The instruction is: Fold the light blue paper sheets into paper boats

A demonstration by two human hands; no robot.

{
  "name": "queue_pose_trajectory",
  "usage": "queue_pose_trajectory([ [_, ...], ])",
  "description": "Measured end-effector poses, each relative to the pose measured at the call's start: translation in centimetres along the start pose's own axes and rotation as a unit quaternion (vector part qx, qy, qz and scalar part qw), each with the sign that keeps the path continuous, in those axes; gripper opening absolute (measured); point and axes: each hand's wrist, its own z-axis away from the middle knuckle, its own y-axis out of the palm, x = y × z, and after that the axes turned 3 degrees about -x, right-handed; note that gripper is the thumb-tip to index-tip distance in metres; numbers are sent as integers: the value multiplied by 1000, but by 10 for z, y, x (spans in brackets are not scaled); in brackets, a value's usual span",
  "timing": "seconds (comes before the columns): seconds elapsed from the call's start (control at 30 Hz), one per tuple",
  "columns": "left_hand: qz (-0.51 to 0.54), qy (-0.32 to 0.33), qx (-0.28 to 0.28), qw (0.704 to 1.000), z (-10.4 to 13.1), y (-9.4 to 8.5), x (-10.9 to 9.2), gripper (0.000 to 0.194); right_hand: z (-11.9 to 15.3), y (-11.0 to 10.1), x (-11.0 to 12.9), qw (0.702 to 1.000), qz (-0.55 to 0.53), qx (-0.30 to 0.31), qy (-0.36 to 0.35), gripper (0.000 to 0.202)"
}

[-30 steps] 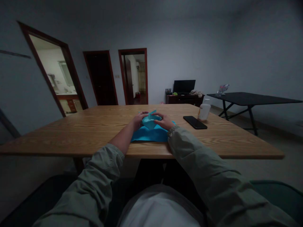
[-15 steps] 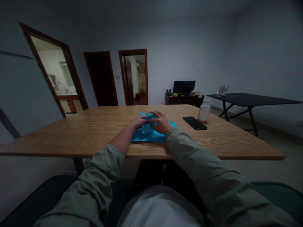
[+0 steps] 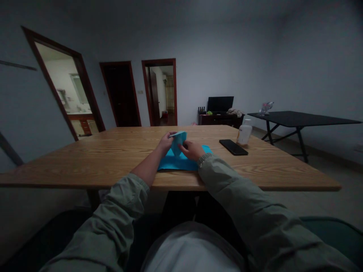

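A light blue folded piece (image 3: 178,143), which looks like paper, is held up between my hands over the table. My left hand (image 3: 166,143) pinches its upper left edge. My right hand (image 3: 193,150) has its fingers closed on the right side of the piece. Beneath both hands a brighter blue sheet (image 3: 177,163) lies flat near the table's front edge, partly covered by my right hand and wrist. The exact folds of the piece are too small to make out.
On the wooden table (image 3: 113,155), a black phone (image 3: 233,147) lies to the right, beside a white bottle (image 3: 244,133). Farther back stand a black table (image 3: 300,118) and a cabinet with a monitor (image 3: 220,104).
The light blue piece has been turned and now stands taller and narrower. My left hand has moved up to its top edge, and my right fingers have drawn in.
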Motion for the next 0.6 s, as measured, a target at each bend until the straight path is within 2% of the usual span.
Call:
queue_pose_trajectory([
  [0.1,13,-19,41,999,8,6,-6,31,-3,6,-6,999,-18,14,28,42],
  [0.27,18,-46,68,996,16,10,-13,36,-7,13,-19,995,-95,-16,40,39],
  [0.33,41,-63,78,994,15,9,-13,37,-8,15,-22,991,-127,-23,31,40],
  [0.43,74,-84,82,990,11,7,-11,49,-8,16,-21,983,-180,-22,4,41],
  [0.6,59,-89,73,992,10,7,-6,51,-6,14,-16,971,-238,-2,-24,38],
])
